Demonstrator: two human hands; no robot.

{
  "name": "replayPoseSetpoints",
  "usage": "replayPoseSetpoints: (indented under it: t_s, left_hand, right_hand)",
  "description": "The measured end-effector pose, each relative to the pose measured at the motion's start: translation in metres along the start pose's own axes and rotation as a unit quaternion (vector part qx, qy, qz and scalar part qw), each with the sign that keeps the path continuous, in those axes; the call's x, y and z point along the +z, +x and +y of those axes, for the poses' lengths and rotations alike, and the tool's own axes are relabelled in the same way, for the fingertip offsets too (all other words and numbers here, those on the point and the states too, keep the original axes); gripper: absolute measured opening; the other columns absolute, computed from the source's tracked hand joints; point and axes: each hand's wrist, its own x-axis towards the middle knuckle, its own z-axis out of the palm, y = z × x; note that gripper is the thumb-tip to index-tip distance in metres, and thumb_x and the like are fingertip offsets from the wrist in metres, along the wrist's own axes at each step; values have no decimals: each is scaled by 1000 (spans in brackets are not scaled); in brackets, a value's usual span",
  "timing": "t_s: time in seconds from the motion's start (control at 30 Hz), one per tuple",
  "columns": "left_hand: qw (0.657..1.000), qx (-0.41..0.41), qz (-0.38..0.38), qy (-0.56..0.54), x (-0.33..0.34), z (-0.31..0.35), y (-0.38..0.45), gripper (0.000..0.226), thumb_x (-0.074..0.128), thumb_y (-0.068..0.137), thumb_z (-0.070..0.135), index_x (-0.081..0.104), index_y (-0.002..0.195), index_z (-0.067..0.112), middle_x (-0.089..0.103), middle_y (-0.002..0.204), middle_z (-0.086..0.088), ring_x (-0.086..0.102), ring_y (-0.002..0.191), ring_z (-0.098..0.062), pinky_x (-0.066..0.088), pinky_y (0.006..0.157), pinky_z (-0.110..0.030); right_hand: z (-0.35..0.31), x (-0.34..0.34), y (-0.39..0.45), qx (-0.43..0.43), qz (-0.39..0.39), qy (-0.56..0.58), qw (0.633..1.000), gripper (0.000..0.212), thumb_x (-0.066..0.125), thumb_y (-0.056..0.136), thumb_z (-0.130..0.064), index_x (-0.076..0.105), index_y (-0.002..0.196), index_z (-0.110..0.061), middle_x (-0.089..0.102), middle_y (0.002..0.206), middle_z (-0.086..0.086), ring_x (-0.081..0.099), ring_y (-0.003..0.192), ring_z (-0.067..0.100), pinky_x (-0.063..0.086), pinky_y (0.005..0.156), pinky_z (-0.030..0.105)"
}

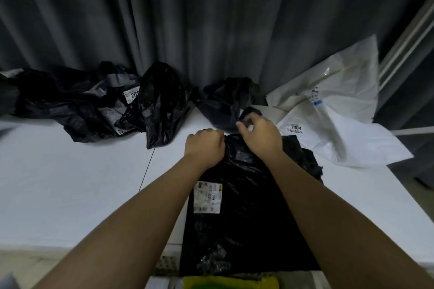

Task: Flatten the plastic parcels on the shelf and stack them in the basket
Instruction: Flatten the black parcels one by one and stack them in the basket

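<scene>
Both forearms reach over the black parcel [249,206] (label up). Left hand [204,145] and right hand [260,136], fingers curled, grip its far edge.

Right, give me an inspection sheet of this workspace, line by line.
Surface: white shelf top, a thin seam line running across it.
Job's things: black parcel spread flat in front, white label on it; basket not identifiable.
Clutter: crumpled black bags at back left, small black bag at back centre, white bags at right.
Hands: left hand and right hand grip the parcel's far edge.
Cables: nothing seen.
Surroundings: dark curtain behind.
</scene>
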Motion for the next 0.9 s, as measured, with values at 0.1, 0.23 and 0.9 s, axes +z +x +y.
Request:
replayPoseSetpoints:
  t_s: [0.1,0.23,0.9]
  left_hand:
    - [997,-11,51,-50,-7,-12,15,28,40,96,20,61,115,18,65,111,-6,60,100,-29,45,79,-37]
    - [992,-39,60,-105,-12,-23,31,32,38,95,17,62,116,20,66,109,-7,61,96,-28,47,74,-34]
    - [970,-23,141,-197,-81,18,-14,35,46,93,18,50,128,18,50,125,-9,52,111,-29,48,86,-44]
  right_hand:
    - [-13,20,23,31,11,61,998,64,64,86,-47,44,137,-14,47,131,19,48,117,40,45,92,42]
    - [-26,40,44,105,-22,66,992,96,68,80,-52,13,151,-20,27,147,21,34,130,41,38,101,49]
    - [-34,-95,-9,3,191,116,975,23,49,92,-9,54,114,-7,63,106,12,58,94,31,30,63,30]
